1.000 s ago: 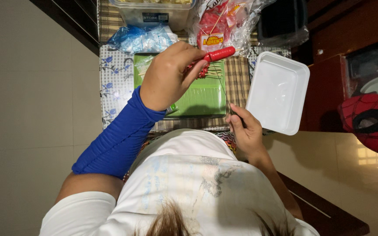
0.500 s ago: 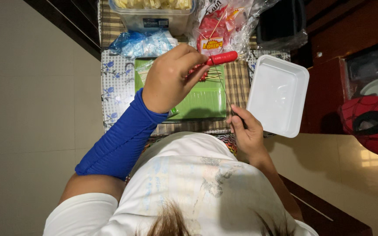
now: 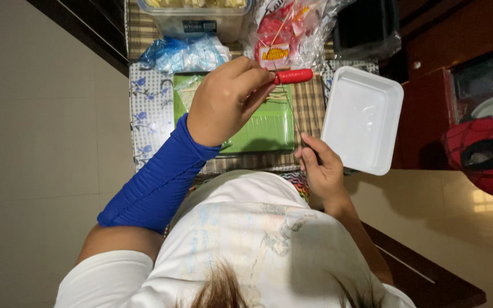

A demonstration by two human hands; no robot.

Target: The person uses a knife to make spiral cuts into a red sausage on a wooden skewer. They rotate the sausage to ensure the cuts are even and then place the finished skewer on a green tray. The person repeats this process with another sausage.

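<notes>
Currently | left hand (image 3: 223,102): fingers clamped on red sausage (image 3: 293,76), above green board (image 3: 261,128) | right hand (image 3: 320,171): fingers pinched on thin skewer (image 3: 295,117), at 5 o'clock from sausage | step, judged: skewering | next: align tip with sausage end | white tray (image 3: 363,128) at 3 o'clock.

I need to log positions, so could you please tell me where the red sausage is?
In the head view, the red sausage is pinched in the left hand, above the green tray, just left of the white foam tray.
</notes>
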